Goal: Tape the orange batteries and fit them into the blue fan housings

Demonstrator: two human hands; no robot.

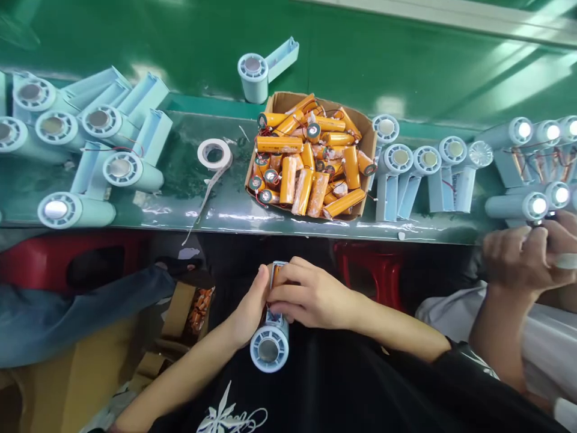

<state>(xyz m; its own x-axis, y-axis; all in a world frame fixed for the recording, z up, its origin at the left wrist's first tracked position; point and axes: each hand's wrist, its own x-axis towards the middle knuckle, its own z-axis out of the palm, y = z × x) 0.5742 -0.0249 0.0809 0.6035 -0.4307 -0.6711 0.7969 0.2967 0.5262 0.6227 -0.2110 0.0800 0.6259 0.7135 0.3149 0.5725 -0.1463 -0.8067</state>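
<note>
— What is gripped below the table's [225, 210] near edge?

— A pale blue plastic fan housing [269, 343], clamped by fingers of the left hand [250, 310] and right hand [311, 297].

— And around it?

— A cardboard box of orange cylindrical batteries [311, 156] is seen at the near edge; the housing's handle is hidden by fingers.

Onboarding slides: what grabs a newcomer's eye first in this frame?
The cardboard box heaped with orange batteries, mid-bench, stands out most. Below it, the left hand and right hand hold a pale blue fan housing over the lap. More housings crowd the bench's left end.
</note>
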